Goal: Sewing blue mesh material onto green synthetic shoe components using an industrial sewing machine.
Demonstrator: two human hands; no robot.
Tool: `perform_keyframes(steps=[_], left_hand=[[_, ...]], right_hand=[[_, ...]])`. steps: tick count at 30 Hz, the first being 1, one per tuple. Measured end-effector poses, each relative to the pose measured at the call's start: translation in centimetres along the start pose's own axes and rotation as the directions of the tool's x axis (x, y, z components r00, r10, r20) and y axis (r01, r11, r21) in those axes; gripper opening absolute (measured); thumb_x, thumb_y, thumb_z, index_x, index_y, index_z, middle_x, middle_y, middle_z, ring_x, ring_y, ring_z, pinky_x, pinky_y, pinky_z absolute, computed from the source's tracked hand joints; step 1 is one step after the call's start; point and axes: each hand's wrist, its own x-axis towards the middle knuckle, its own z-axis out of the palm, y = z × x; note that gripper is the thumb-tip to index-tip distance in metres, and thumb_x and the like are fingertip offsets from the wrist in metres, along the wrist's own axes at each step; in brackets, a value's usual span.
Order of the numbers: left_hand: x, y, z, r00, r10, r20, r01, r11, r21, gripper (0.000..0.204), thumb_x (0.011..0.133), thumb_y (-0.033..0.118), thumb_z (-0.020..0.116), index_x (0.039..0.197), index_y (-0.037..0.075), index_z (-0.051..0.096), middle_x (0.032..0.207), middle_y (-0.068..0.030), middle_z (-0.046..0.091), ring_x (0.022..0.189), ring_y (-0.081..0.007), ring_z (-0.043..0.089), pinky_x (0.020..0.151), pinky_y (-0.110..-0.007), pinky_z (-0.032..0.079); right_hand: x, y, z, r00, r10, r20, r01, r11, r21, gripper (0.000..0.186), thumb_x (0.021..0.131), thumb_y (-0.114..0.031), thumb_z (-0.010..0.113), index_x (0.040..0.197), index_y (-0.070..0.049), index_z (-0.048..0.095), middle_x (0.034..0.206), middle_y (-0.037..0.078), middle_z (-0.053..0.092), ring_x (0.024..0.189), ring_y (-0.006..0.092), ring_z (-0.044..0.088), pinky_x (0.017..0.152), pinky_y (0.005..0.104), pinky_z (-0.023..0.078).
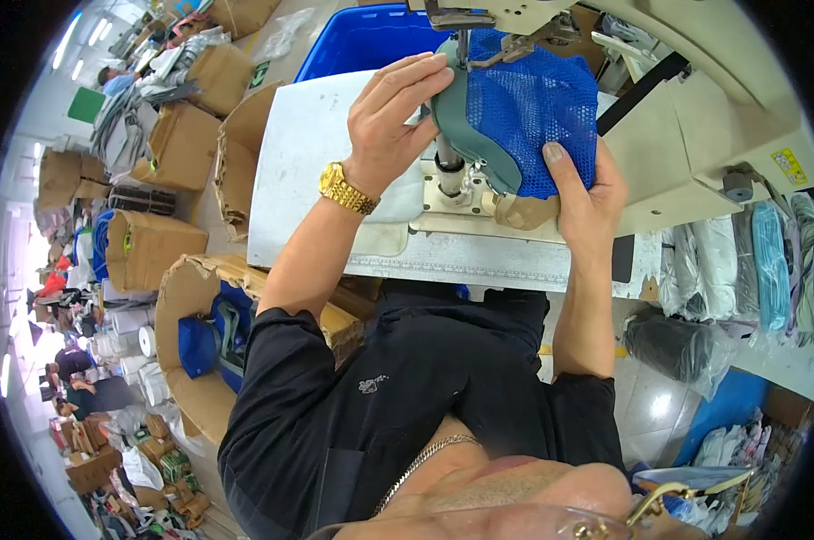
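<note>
A crowded workshop spreads around the seat, with cardboard boxes (177,148) and heaps of material along the left side and plastic-wrapped bundles (718,270) at the right. A pale table (308,135) stands in front of the person, with a measuring scale along its near edge and a cream sewing machine (673,166) reaching over it from the right. Beyond the table sits a blue bin (362,40); an open carton (186,387) holding blue pieces (197,346) is near the left elbow. The blue mesh piece (542,103), edged with a grey-green band (483,148), is under the machine's head, above its upright metal post (449,171). The left grip (398,108) has its fingers extended onto the band beside the needle area; whether it pinches the band cannot be told. The right grip (585,184) is closed on the mesh's near right side, thumb on top, fingers mostly hidden. A gold watch (342,189) circles the left wrist.
</note>
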Motion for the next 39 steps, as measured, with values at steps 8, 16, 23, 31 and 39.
perform_keyframes(steps=[8,16,23,31,39], left_hand=[[0.2,0.2,0.2,1.0,-0.005,-0.006,0.005,1.0,-0.004,0.034,0.068,0.0,0.076,0.101,0.003,0.073,0.11,-0.0093,0.07,0.104,-0.025,0.067,0.088,-0.034,0.056],[0.1,0.1,0.3,1.0,-0.012,-0.012,0.012,1.0,0.002,0.034,0.067,-0.001,0.074,0.101,0.002,0.072,0.109,-0.0094,0.07,0.104,-0.0255,0.067,0.088,-0.034,0.056],[0.1,0.1,0.4,1.0,-0.018,-0.024,0.017,1.0,-0.02,0.034,0.067,0.0,0.075,0.102,0.002,0.072,0.109,-0.0095,0.07,0.103,-0.0261,0.067,0.088,-0.034,0.055],[-0.2,0.0,1.0,0.999,0.011,-0.046,-0.011,1.0,0.014,0.029,0.07,0.0,0.075,0.099,0.004,0.072,0.108,-0.0086,0.069,0.105,-0.0263,0.065,0.087,-0.035,0.055],[-0.6,0.3,0.9,0.999,0.021,-0.037,-0.021,1.0,-0.002,0.028,0.069,0.001,0.078,0.097,0.006,0.072,0.11,-0.0099,0.067,0.106,-0.0287,0.065,0.084,-0.036,0.056]], right_hand=[[0.8,0.3,-0.4,1.0,-0.006,-0.005,0.006,1.0,0.001,0.021,0.09,-0.014,0.069,0.105,0.001,0.068,0.085,0.002,0.067,0.074,0.0062,0.056,0.068,0.0224,0.047],[1.7,0.2,-0.2,1.0,-0.008,-0.007,0.008,1.0,0.001,0.018,0.089,-0.012,0.068,0.102,0.001,0.069,0.083,0.0,0.066,0.073,0.0052,0.054,0.066,0.0216,0.045],[2.3,-0.3,0.2,1.0,0.011,0.01,-0.011,1.0,0.017,0.018,0.089,-0.012,0.068,0.102,0.001,0.068,0.082,0.0,0.066,0.073,0.0049,0.055,0.066,0.0213,0.045],[3.5,-0.4,0.0,0.981,-0.181,-0.076,0.147,0.934,-0.326,0.029,0.086,-0.017,0.071,0.108,0.002,0.066,0.098,0.009,0.068,0.08,0.0152,0.063,0.071,0.0299,0.05],[5.3,-2.9,-0.3,0.842,-0.303,0.447,0.524,0.66,-0.539,0.038,0.09,-0.033,0.066,0.114,-0.004,0.067,0.096,0.015,0.068,0.087,0.032,0.065,0.076,0.0385,0.051]])
